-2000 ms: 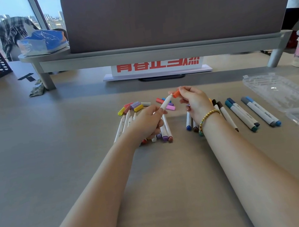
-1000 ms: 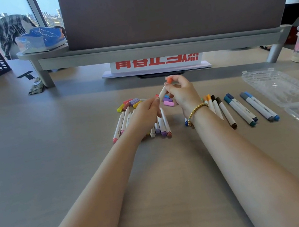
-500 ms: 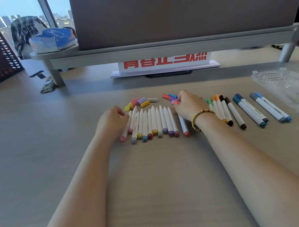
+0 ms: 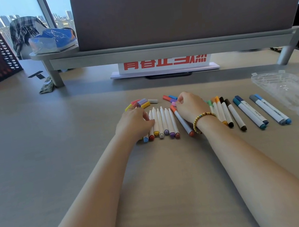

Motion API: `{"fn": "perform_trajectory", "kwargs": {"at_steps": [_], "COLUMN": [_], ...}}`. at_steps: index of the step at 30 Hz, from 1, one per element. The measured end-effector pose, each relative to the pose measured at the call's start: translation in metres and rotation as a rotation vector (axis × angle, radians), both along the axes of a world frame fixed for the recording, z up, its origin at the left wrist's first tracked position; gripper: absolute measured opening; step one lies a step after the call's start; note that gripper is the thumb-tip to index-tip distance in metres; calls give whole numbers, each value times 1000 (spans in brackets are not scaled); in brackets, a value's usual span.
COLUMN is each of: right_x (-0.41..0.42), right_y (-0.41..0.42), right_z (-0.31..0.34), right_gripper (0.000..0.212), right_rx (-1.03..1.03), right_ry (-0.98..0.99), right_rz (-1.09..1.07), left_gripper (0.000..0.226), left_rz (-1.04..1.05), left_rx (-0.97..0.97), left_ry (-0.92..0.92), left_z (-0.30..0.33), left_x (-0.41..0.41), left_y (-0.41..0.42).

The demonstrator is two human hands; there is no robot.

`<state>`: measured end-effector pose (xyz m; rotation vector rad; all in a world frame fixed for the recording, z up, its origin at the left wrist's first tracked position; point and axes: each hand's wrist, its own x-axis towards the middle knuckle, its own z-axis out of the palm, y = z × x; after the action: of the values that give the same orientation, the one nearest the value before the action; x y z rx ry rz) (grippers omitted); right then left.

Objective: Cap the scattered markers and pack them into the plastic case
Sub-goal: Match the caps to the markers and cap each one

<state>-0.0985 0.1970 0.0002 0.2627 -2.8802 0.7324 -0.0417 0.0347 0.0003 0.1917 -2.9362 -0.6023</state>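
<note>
Head view: left hand (image 4: 134, 124) and right hand (image 4: 190, 107) curl over markers (image 4: 162, 123).

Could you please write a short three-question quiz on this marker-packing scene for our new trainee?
1. True or false: the plastic case already holds markers.
2. Which wrist wears the beaded bracelet: A) left, B) right?
3. Fill in: the loose caps lie on the ____ side of the uncapped markers from the person.

Key: 1. False: it lies open with no markers in it. 2. B, the wrist of the right hand. 3. far.
</note>
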Motion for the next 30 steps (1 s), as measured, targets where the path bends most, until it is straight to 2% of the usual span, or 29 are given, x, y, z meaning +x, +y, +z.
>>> {"fn": "perform_trajectory", "kwargs": {"at_steps": [9, 14, 17, 20, 22, 24, 27, 28, 30], "right_x": [-12, -36, -53, -68, -74, -76, -70, -66, -54], "right_y": [-1, -16, -25, -32, -35, -38, -38, -37, -33], "right_z": [6, 7, 7, 4, 0, -2, 4, 7, 15], "right_gripper": [24, 27, 28, 33, 37, 39, 38, 36, 27], "right_rx": [-42, 132, 207, 317, 371, 393, 280, 166, -190], "right_ry": [87, 173, 170, 139, 96, 85, 84, 63, -32], "right_rz": [-22, -13, -3, 3, 5, 12, 22, 31, 91], "left_gripper": [27, 31, 32, 25, 32, 25, 30, 28, 27], "left_rz": [47, 68, 74, 77, 74, 73, 65, 60, 53], "left_rx": [-179, -171, -60, 133, 249, 295, 335, 348, 401], "left_ry": [-126, -196, -229, -214, -210, -212, -186, -167, -128], "left_z": [7, 15, 14, 17, 21, 24, 25, 25, 24], "left_x": [-5, -14, -24, -27, -26, -24, -22, -21, -18], "left_y": [15, 15, 9, 2, -1, -3, -2, -1, 1]}}
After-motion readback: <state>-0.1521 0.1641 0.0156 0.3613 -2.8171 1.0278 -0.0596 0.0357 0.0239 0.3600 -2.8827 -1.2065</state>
